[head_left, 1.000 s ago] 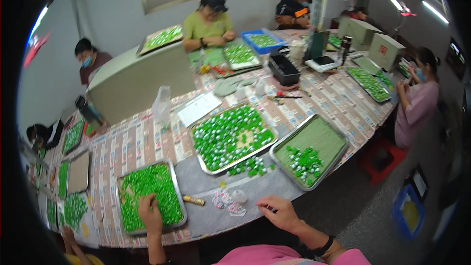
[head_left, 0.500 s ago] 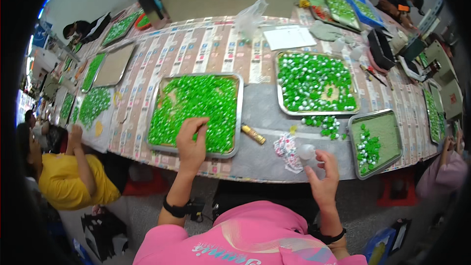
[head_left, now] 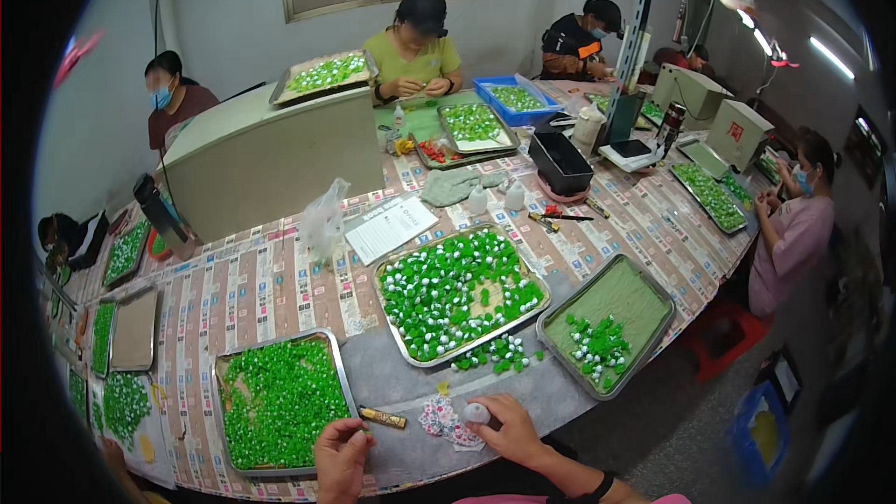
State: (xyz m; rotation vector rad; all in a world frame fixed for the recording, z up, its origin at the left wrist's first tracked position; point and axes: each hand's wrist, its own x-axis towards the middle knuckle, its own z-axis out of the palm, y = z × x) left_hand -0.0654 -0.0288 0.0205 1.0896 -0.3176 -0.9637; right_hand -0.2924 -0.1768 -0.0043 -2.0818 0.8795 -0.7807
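Down at the near edge, the right hand (head_left: 509, 429) pinches a small white rounded cap (head_left: 476, 413), while the left hand (head_left: 341, 453), fingers curled, rests at the metal tray of bright green pieces (head_left: 278, 401).

Two bare hands show at the bottom edge, the left hand (head_left: 341, 457) and the right hand (head_left: 509, 427), no gloves and no rings that can be made out. A dark band circles the right wrist, with a round piece on it like a watch. Just below, a strip of pink clothing peeks in along the lower rim. Forearms are uncovered.
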